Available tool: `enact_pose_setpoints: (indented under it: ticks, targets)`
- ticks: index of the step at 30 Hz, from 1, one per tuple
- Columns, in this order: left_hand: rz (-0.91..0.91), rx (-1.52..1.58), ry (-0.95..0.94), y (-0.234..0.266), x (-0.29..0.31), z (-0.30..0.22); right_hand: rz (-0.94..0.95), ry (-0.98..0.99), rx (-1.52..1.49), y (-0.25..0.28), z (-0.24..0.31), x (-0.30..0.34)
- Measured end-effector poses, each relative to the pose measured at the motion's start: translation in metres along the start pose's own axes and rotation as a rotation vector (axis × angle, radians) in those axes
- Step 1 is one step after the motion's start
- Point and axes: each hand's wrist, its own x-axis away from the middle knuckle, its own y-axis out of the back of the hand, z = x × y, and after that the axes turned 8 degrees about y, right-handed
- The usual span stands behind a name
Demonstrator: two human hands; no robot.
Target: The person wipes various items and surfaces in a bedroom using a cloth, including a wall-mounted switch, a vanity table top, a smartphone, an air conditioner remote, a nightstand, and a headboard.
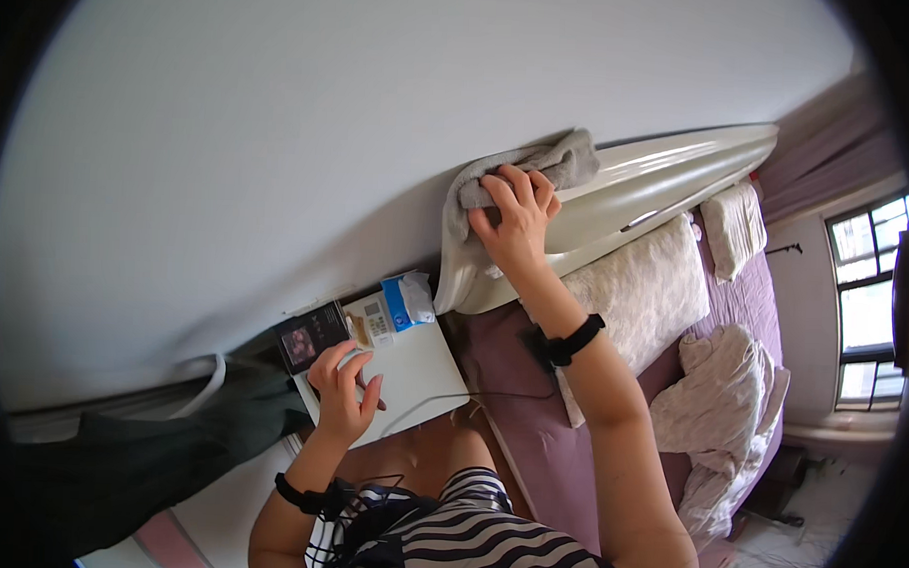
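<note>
My right hand [517, 226] is closed on a grey cloth [577, 160], pressing it against the top edge of a glossy cream headboard [658, 181] by the wall. Part of the cloth hangs over the headboard's left end. Lower and to the left, my left hand [342, 400] hovers above the white bedside table [424, 368]. Its fingers are loosely bent and apart, and I see nothing held in them. Beyond the fingertips, a dark box [311, 334], a light printed packet [370, 323] and a blue-and-white tissue pack [408, 300] lie along the table's back.
A bed with a mauve sheet [554, 458] stretches to the right, bearing a patterned pillow [645, 286], a second pillow [734, 229] and a rumpled blanket [715, 423]. Dark fabric [168, 454] hangs at the left. A thin cable [471, 395] crosses above the table and bed.
</note>
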Motion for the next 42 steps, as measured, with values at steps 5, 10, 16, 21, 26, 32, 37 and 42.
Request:
enact_pose_setpoints:
  ticks: [5,10,16,21,26,32,37,42]
  targets:
    - [0.016,0.036,0.066,-0.006,0.009,0.018,0.139,0.464,0.192,-0.020,0.026,0.023]
    - [0.020,0.023,0.107,-0.007,0.022,0.032,0.428,0.964,0.573,-0.063,0.018,0.096]
    - [0.020,-0.045,0.152,-0.014,0.049,0.067,0.546,1.091,0.523,-0.124,-0.004,0.211]
    - [0.101,-0.079,0.143,-0.032,0.059,0.080,0.431,1.217,0.542,-0.161,-0.031,0.262]
    - [0.159,-0.049,0.105,-0.046,0.061,0.075,0.252,1.391,0.745,-0.133,-0.037,0.223]
    - [0.190,0.022,0.028,-0.054,0.035,0.056,0.103,0.995,0.463,-0.027,-0.025,0.108]
    - [0.117,-0.023,-0.189,-0.063,-0.019,0.034,-0.069,0.419,0.160,-0.050,-0.013,0.133]
    - [0.087,-0.052,-0.366,-0.065,-0.096,-0.004,-0.011,-0.075,-0.202,-0.121,0.015,0.256]
